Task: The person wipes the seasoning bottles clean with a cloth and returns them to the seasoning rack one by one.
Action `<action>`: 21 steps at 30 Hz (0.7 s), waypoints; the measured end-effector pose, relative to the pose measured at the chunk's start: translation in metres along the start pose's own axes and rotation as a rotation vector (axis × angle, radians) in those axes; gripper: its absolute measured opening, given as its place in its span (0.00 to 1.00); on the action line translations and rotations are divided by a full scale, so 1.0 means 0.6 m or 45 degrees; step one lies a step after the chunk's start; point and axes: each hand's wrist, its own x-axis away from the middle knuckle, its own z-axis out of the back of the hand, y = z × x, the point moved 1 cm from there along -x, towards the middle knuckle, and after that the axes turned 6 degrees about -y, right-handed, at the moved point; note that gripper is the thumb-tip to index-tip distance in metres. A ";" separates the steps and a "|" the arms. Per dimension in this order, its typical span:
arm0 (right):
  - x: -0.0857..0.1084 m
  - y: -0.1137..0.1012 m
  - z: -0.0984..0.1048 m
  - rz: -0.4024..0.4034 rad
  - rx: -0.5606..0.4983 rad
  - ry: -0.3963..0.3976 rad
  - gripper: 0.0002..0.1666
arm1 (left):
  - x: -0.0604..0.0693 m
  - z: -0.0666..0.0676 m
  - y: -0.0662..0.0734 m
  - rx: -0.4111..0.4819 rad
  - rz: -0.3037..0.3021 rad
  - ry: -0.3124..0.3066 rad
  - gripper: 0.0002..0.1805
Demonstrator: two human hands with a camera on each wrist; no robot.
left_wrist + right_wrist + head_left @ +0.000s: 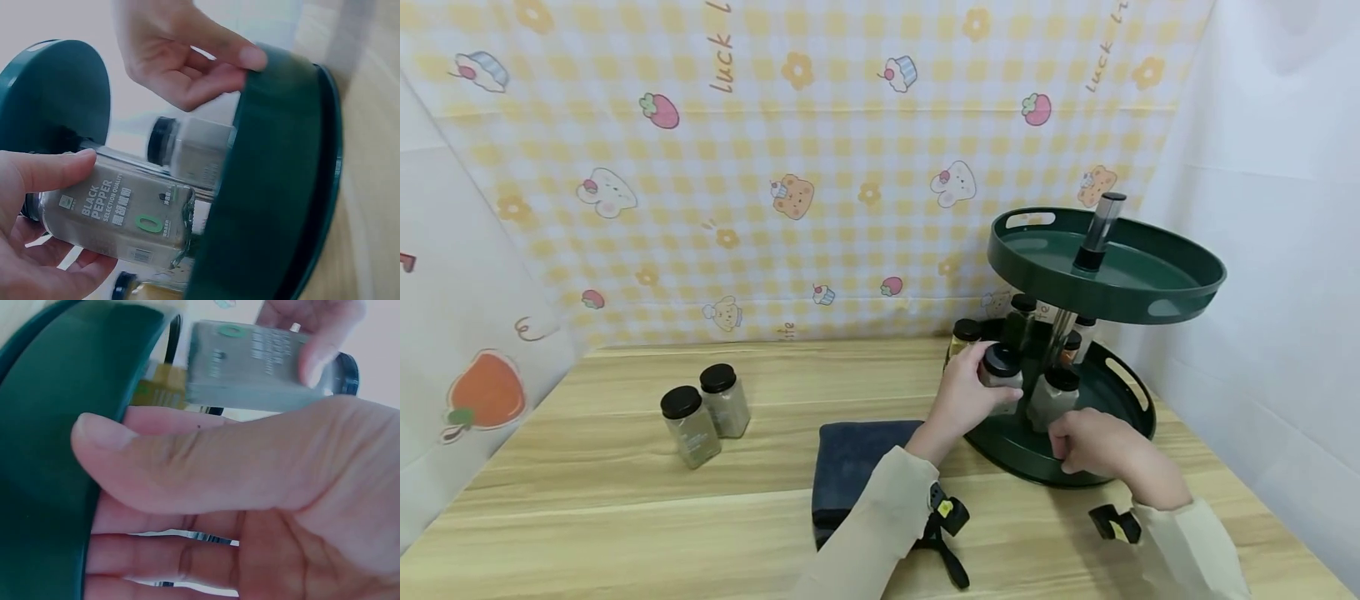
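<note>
My left hand grips a black-lidded spice jar labelled "BLACK PEPPER", thumb on one side and fingers on the other. The jar is over the lower tray of a dark green two-tier rack; its base reaches behind the tray's rim in the left wrist view. At the front of that lower tray, my right hand pinches the rim between thumb and fingers. Another jar of grey powder stands on the tray between the two hands. Several more jars, including one with a yellow label, are partly hidden behind.
Two black-lidded jars stand close together on the left of the wooden table. A folded dark blue cloth lies in the middle, partly under my left sleeve. The upper tray overhangs the lower one, around a clear central post.
</note>
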 end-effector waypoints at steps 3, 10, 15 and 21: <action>0.002 0.005 0.002 0.000 -0.007 -0.016 0.16 | -0.003 -0.009 -0.008 -0.011 0.010 -0.019 0.30; 0.005 0.015 0.006 -0.033 -0.024 -0.053 0.15 | -0.006 -0.022 -0.022 -0.069 0.043 -0.047 0.29; 0.007 0.020 0.008 -0.034 -0.006 -0.051 0.15 | -0.006 -0.028 -0.027 -0.077 0.065 -0.076 0.28; 0.011 0.025 0.007 -0.021 -0.004 -0.038 0.15 | -0.005 -0.038 -0.033 -0.111 0.103 -0.116 0.29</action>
